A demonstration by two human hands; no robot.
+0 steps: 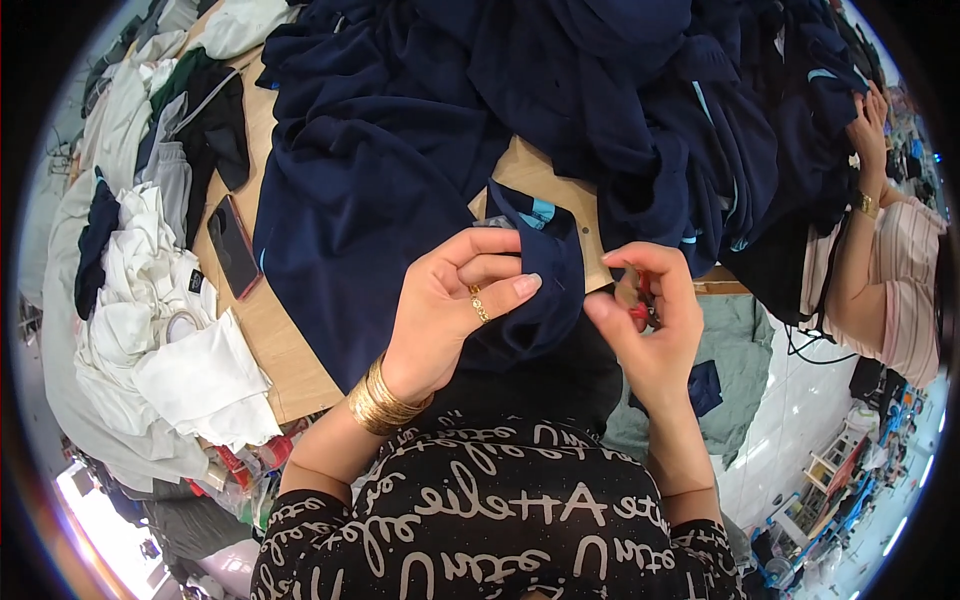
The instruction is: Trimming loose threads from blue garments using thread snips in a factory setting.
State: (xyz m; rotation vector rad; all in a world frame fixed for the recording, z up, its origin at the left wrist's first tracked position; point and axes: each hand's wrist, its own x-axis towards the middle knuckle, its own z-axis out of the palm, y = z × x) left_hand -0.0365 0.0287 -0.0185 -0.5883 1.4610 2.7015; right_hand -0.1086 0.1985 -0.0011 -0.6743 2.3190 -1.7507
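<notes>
My left hand (448, 300) pinches the edge of a navy garment (555, 265) between thumb and fingers, in front of my chest. A light blue strip (541, 212) shows inside the garment's curved, raised edge. Just to the right, my right hand (665, 315) is curled around small red-handled snips (640, 312), partly hidden by the fingers. Its thumb and index fingertip are apart, close to the garment's edge without visibly gripping it. The rest of this garment merges with the navy cloth around it, so its full shape cannot be made out.
A large heap of navy garments (390, 150) covers much of the wooden table (295, 360). To the left lie a phone (234, 246) and piled white clothes (165, 300). At the right, another person's hand (870, 125) touches the heap. Grey-green cloth (745, 375) lies beyond my right arm.
</notes>
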